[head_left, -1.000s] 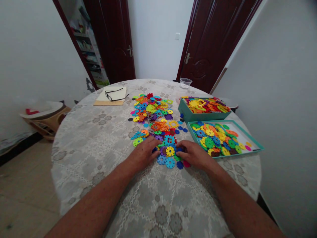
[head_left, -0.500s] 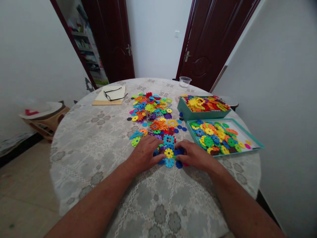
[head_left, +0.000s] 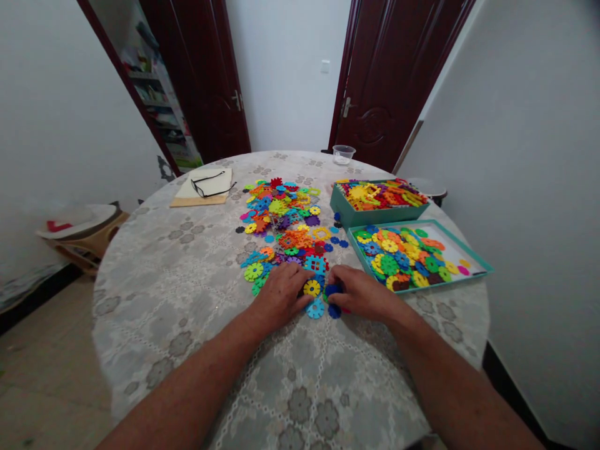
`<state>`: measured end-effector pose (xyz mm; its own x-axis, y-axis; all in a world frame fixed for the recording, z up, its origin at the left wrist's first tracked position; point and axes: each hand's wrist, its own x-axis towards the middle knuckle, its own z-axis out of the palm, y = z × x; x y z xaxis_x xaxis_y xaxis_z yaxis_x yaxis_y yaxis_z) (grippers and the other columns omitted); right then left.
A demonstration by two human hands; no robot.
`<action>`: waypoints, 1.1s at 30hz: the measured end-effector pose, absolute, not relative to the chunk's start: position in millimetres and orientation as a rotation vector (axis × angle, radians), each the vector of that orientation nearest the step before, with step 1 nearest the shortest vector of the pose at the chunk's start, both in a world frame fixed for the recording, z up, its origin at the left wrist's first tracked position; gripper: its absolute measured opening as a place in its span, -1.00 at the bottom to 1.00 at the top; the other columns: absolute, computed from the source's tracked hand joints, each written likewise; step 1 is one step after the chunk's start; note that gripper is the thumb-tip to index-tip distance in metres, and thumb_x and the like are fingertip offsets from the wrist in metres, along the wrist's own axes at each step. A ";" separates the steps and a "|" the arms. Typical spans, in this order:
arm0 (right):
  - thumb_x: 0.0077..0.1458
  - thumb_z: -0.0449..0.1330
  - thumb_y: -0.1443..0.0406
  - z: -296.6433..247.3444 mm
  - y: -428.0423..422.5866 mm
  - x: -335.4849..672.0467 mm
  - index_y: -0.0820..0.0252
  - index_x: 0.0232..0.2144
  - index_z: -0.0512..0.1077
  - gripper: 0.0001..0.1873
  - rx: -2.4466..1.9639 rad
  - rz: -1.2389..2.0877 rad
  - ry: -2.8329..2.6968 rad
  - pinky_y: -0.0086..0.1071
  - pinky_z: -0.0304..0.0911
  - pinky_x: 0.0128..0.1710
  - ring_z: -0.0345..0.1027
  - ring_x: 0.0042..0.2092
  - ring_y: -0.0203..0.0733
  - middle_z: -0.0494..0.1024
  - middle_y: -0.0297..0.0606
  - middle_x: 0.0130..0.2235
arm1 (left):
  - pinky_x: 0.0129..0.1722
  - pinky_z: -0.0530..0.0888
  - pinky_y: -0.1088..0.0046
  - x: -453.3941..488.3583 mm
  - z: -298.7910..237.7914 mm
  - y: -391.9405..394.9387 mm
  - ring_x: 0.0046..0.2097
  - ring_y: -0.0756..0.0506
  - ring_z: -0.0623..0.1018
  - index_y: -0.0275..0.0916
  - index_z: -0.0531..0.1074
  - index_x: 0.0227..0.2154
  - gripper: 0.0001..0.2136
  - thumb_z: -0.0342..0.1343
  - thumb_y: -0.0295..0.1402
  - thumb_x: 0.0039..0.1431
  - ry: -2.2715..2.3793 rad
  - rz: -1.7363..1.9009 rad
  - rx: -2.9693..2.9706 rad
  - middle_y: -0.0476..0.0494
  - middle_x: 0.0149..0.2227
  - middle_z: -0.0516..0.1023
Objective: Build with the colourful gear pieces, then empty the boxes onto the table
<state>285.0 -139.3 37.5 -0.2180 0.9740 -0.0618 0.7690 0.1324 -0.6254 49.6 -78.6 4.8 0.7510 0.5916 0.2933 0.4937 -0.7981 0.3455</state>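
Observation:
Small notched plastic discs lie in front of me at the near end of a colourful pile. My left hand (head_left: pixel 282 291) is curled at the left side of a yellow disc (head_left: pixel 312 287), thumb and fingertips close around its edge; what they grip is partly hidden. On the other side, my right hand (head_left: pixel 360 291) pinches a dark blue disc (head_left: pixel 333 290) between thumb and fingers. A light blue disc (head_left: pixel 315 309) lies just below the yellow one. Another dark blue disc (head_left: pixel 334 311) is under my right thumb. Above the yellow disc sits a light blue square piece (head_left: pixel 315 264) with window-like holes.
A mixed pile of pieces (head_left: pixel 277 206) stretches away from my hands. At the right stand a full teal box (head_left: pixel 375 215) and its shallow lid (head_left: pixel 473 253) holding discs. Glasses (head_left: pixel 210 186) rest on a pad (head_left: pixel 187 199). A clear bowl (head_left: pixel 344 154) stands at the far edge.
The view has shifted slightly, so the table things appear a little further left. My right fingers have drawn closer together around the dark blue disc. My left hand stays beside the yellow disc.

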 end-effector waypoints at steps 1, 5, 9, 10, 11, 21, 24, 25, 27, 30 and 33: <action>0.04 0.29 0.40 37.7 -139.8 283.9 0.11 -0.30 0.38 -0.82 -1.668 0.790 -2.039 -0.38 0.13 -0.28 0.35 -0.24 -0.19 0.52 -0.33 -0.27 | 0.02 0.42 0.17 49.5 4.0 -78.3 0.02 -0.23 0.47 -0.19 0.44 0.13 -0.62 0.24 -0.28 0.28 0.842 0.585 2.689 -0.25 0.00 0.50; 0.06 0.25 0.42 36.4 -140.9 278.2 0.09 -0.27 0.38 -0.81 -1.636 0.786 -1.958 -0.39 0.11 -0.32 0.36 -0.29 -0.21 0.52 -0.37 -0.32 | -0.04 0.43 0.23 50.9 5.5 -78.6 -0.02 -0.19 0.48 -0.14 0.46 0.09 -0.66 0.24 -0.35 0.26 0.805 0.605 2.640 -0.19 -0.04 0.47; 0.08 0.27 0.42 36.3 -140.0 273.0 0.07 -0.05 0.44 -0.64 -1.594 0.784 -1.944 -0.38 0.18 -0.23 0.40 -0.21 -0.18 0.56 -0.33 -0.23 | -0.04 0.44 0.24 53.5 10.8 -79.8 -0.01 -0.19 0.49 -0.15 0.47 0.04 -0.69 0.20 -0.46 0.24 0.791 0.631 2.592 -0.19 -0.04 0.48; 0.09 0.28 0.42 36.4 -139.5 271.9 0.08 -0.07 0.46 -0.66 -1.570 0.759 -1.975 -0.38 0.19 -0.19 0.40 -0.18 -0.18 0.56 -0.32 -0.21 | -0.03 0.45 0.24 54.0 11.9 -79.7 -0.01 -0.19 0.50 -0.15 0.48 0.03 -0.70 0.18 -0.48 0.25 0.776 0.638 2.572 -0.19 -0.04 0.48; 0.10 0.28 0.41 36.4 -138.9 270.9 0.10 -0.12 0.47 -0.72 -1.550 0.721 -2.016 -0.37 0.19 -0.16 0.39 -0.16 -0.17 0.55 -0.30 -0.20 | -0.04 0.45 0.26 54.3 12.8 -79.4 -0.02 -0.18 0.50 -0.15 0.49 0.01 -0.72 0.16 -0.48 0.26 0.751 0.650 2.550 -0.18 -0.06 0.49; 0.19 0.25 0.37 39.2 -135.8 270.0 0.12 -0.31 0.38 -0.91 -1.619 0.543 -1.944 -0.36 0.16 -0.18 0.36 -0.18 -0.17 0.51 -0.29 -0.26 | -0.15 0.48 0.33 45.5 11.8 -68.1 -0.19 -0.12 0.54 -0.17 0.48 -0.14 -0.91 0.13 -0.34 0.35 0.864 0.812 2.395 -0.08 -0.21 0.54; 0.22 0.24 0.34 41.2 -136.7 269.6 0.10 -0.35 0.36 -0.89 -1.629 0.567 -1.910 -0.35 0.16 -0.21 0.36 -0.23 -0.17 0.50 -0.31 -0.30 | -0.17 0.47 0.35 45.1 14.4 -69.3 -0.20 -0.11 0.55 -0.17 0.49 -0.16 -0.91 0.15 -0.33 0.34 0.911 0.805 2.357 -0.07 -0.23 0.55; 0.23 0.23 0.34 41.3 -137.0 269.2 0.10 -0.35 0.36 -0.89 -1.624 0.581 -1.903 -0.35 0.16 -0.22 0.36 -0.23 -0.17 0.50 -0.31 -0.31 | -0.17 0.47 0.35 45.4 15.3 -70.2 -0.20 -0.10 0.55 -0.18 0.49 -0.16 -0.91 0.16 -0.34 0.33 0.916 0.808 2.345 -0.07 -0.23 0.56; 0.25 0.20 0.34 41.0 -137.6 267.6 0.10 -0.31 0.38 -0.93 -1.588 0.617 -1.902 -0.35 0.17 -0.21 0.38 -0.22 -0.17 0.52 -0.30 -0.28 | -0.17 0.47 0.36 46.4 16.1 -71.8 -0.21 -0.10 0.55 -0.18 0.49 -0.15 -0.90 0.17 -0.36 0.31 0.923 0.814 2.323 -0.06 -0.23 0.57; 0.27 0.18 0.33 39.6 -138.3 264.4 0.10 -0.24 0.42 -0.97 -1.521 0.659 -1.916 -0.35 0.20 -0.15 0.40 -0.16 -0.16 0.55 -0.30 -0.22 | -0.16 0.48 0.36 47.2 15.5 -73.3 -0.20 -0.09 0.56 -0.17 0.50 -0.14 -0.89 0.18 -0.36 0.29 0.921 0.811 2.295 -0.06 -0.23 0.59; 0.28 0.16 0.31 38.7 -138.4 262.0 0.11 -0.25 0.44 -0.95 -1.520 0.671 -1.917 -0.35 0.21 -0.16 0.39 -0.16 -0.15 0.55 -0.29 -0.23 | -0.15 0.50 0.35 46.8 15.3 -74.1 -0.19 -0.09 0.57 -0.16 0.52 -0.12 -0.86 0.19 -0.35 0.28 0.912 0.807 2.217 -0.07 -0.22 0.61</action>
<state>262.0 -138.4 38.7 -0.1681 0.9756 0.1409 0.6749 0.2181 -0.7050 46.8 -74.1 15.3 0.5783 0.7582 0.3012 0.3913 -0.5817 0.7131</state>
